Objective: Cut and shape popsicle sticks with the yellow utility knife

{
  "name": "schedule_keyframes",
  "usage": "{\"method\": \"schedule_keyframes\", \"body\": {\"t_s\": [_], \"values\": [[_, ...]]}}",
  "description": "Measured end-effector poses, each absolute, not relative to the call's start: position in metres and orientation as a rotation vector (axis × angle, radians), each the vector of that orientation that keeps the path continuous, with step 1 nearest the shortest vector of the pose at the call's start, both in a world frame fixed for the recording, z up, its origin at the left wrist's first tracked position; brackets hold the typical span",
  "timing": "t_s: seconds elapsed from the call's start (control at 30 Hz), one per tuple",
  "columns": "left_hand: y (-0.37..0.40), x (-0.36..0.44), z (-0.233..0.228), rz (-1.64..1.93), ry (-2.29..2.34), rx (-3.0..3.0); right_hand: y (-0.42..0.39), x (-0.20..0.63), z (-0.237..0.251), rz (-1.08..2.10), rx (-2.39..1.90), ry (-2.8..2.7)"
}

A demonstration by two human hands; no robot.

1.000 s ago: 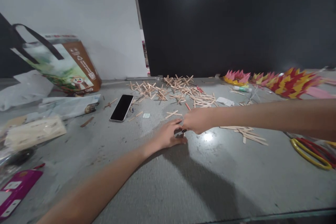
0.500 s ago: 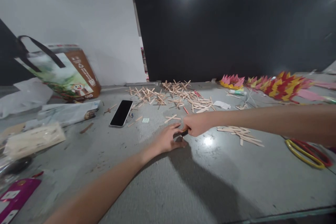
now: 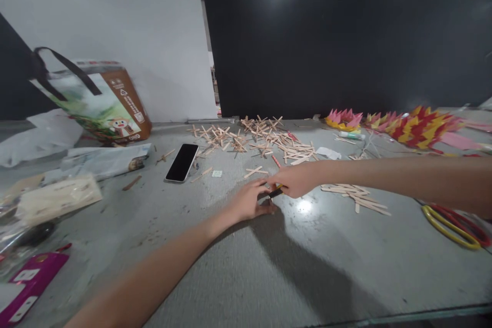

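Over the middle of the table, my right hand (image 3: 298,180) is closed around a slim black-and-yellow tool (image 3: 275,193), perhaps a craft knife. Its tip points down and left, into the gap between my left thumb and fingers. My left hand (image 3: 251,201) rests on the tabletop with thumb and fingers curved about a small spot; whatever they pinch is mostly hidden. Just beyond the hands lie crossed wooden craft sticks (image 3: 256,171) and a thin red stick-like item (image 3: 275,161). Right of my right hand is a loose pile of flat craft sticks (image 3: 355,195).
Many crossed sticks (image 3: 226,139) are heaped at the back. A phone (image 3: 182,163), a shopping bag (image 3: 115,105) and plastic packets (image 3: 59,197) are to the left. Scissors (image 3: 451,226) with yellow and red handles and folded paper flowers (image 3: 426,128) are on the right.
The view has shifted slightly, so the scene sits a little further right. More of the tool's yellow part shows under my right hand. Both hands stay close together at the same spot.
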State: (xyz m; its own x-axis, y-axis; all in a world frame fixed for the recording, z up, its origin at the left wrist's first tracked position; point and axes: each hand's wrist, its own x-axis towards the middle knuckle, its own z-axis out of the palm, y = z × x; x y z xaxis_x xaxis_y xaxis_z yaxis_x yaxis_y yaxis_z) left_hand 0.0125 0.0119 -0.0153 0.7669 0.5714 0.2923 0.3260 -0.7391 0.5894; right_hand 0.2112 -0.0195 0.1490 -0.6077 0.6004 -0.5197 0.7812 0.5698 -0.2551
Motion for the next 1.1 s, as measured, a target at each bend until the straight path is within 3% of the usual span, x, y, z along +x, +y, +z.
{"method": "schedule_keyframes", "body": {"t_s": [0.6, 0.87, 1.1], "values": [[0.015, 0.012, -0.030, 0.587, 0.756, 2.431, 0.005, 0.227, 0.157, -1.100, 1.284, 2.034], [0.016, 0.012, -0.030, 0.601, 0.730, 2.434, -0.002, 0.226, 0.174, -0.682, 1.077, 2.334], [0.015, 0.012, -0.029, 0.574, 0.758, 2.418, -0.013, 0.218, 0.179, -0.565, 1.023, 2.330]]}}
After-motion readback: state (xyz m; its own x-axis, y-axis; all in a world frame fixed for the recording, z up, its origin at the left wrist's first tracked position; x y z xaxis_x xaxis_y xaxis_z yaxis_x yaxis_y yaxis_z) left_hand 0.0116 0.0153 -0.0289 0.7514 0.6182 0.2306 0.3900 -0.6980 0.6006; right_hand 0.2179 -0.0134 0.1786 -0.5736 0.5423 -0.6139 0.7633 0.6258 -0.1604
